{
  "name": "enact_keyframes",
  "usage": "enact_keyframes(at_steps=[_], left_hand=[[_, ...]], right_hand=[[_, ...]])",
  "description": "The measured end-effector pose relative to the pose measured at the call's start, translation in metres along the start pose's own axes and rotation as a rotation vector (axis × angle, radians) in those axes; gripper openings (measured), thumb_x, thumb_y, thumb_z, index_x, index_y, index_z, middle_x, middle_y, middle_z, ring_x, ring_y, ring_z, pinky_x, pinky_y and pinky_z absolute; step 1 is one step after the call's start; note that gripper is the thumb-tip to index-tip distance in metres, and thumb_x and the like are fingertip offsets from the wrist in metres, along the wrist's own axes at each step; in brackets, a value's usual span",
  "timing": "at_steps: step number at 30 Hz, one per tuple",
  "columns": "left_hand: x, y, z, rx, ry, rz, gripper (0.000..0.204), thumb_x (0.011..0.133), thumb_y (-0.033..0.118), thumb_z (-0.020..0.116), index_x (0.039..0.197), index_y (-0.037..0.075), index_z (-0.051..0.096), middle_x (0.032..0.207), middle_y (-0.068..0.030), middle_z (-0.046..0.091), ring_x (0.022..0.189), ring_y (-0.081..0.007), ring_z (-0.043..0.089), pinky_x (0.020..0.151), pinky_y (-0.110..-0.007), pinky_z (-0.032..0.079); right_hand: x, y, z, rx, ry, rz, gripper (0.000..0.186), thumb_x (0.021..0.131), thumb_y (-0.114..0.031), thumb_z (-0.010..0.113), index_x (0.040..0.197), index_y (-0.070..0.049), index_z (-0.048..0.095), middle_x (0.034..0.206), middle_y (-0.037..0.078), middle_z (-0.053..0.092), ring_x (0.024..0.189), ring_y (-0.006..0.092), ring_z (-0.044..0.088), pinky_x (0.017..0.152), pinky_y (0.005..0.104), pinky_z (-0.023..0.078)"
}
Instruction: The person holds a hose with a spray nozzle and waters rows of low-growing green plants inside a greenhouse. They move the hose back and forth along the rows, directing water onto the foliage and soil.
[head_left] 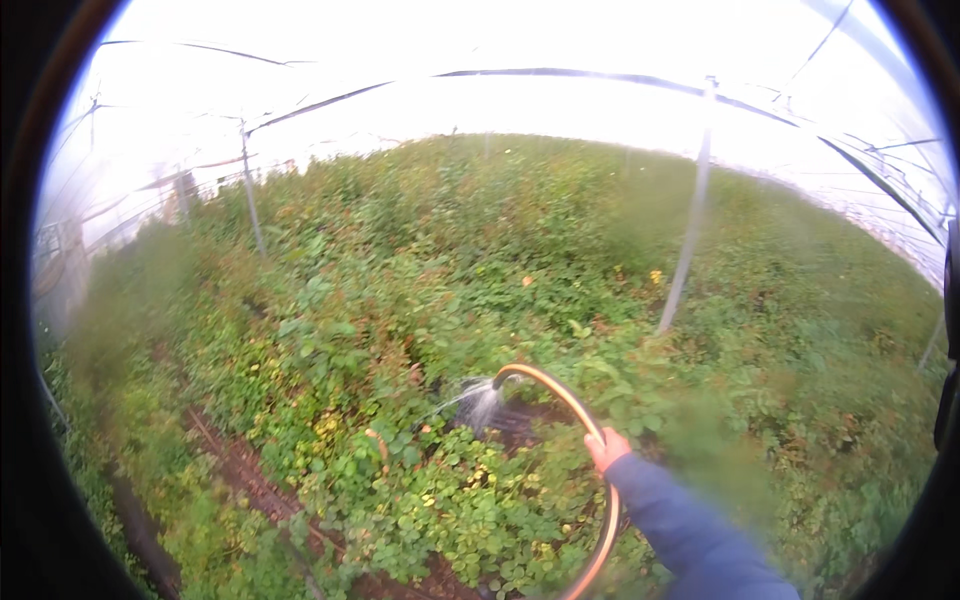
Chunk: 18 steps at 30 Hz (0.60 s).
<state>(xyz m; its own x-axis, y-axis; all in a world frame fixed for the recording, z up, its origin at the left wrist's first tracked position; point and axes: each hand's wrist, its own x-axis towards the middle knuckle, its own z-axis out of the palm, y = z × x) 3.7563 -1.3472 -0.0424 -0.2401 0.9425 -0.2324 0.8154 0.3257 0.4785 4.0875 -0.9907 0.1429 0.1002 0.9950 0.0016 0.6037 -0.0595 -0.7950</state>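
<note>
My right hand point(606, 448), in a blue sleeve, is closed round an orange hose point(566, 397) with a dark stripe, which arches upward and curves over to the left. Water point(478, 405) sprays from the hose's end and falls among low leafy plants point(440, 480), some with yellowing leaves. The hose also hangs down from my hand to the lower edge of the view. My left hand is not in view.
Dense planting point(450, 220) fills a greenhouse with pale plastic covering and metal frame posts point(685, 260), one standing to the right, another point(252, 205) at the back left. A narrow strip of brown soil point(228, 450) runs between plants at the lower left.
</note>
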Motion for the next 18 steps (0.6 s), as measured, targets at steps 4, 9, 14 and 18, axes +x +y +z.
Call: enact_keyframes(at_steps=[4, 9, 14, 18], left_hand=[[-0.022, -0.002, 0.003, 0.01, 0.001, 0.006, 0.033, 0.051, 0.033, 0.074, 0.08, 0.019, 0.068, 0.07, -0.01, 0.062, 0.076, -0.0337, 0.057, 0.075, -0.044, 0.045], [-0.059, -0.023, 0.03, 0.012, -0.024, 0.079, 0.033, 0.051, 0.033, 0.074, 0.081, 0.019, 0.068, 0.07, -0.0099, 0.061, 0.078, -0.034, 0.056, 0.076, -0.044, 0.044], [-0.078, -0.004, 0.027, 0.014, -0.021, 0.135, 0.026, 0.05, 0.029, 0.072, 0.071, 0.017, 0.066, 0.064, -0.0126, 0.061, 0.066, -0.0343, 0.057, 0.068, -0.044, 0.045], [-0.083, 0.012, 0.033, 0.056, -0.138, -0.082, 0.037, 0.046, 0.033, 0.077, 0.08, 0.022, 0.067, 0.074, -0.0095, 0.065, 0.081, -0.0344, 0.057, 0.078, -0.043, 0.045]], right_hand=[[-0.022, 0.013, -0.02, -0.032, 0.021, 0.013, 0.036, 0.087, -0.036, 0.057, 0.1, -0.003, 0.052, 0.065, 0.012, 0.06, 0.042, 0.0211, 0.057, 0.045, 0.0354, 0.05], [-0.028, 0.045, -0.055, -0.039, 0.09, 0.028, 0.037, 0.087, -0.035, 0.058, 0.095, 0.0, 0.052, 0.062, 0.013, 0.057, 0.039, 0.0201, 0.056, 0.038, 0.0338, 0.049], [-0.031, 0.038, -0.069, 0.173, -0.012, 0.116, 0.033, 0.09, -0.03, 0.055, 0.104, -0.002, 0.048, 0.056, 0.003, 0.047, 0.037, 0.0124, 0.045, 0.034, 0.029, 0.041], [-0.001, 0.03, -0.057, 0.254, -0.117, 0.081, 0.034, 0.09, -0.03, 0.055, 0.109, -0.003, 0.046, 0.056, 0.001, 0.044, 0.038, 0.0108, 0.042, 0.035, 0.0279, 0.038]])
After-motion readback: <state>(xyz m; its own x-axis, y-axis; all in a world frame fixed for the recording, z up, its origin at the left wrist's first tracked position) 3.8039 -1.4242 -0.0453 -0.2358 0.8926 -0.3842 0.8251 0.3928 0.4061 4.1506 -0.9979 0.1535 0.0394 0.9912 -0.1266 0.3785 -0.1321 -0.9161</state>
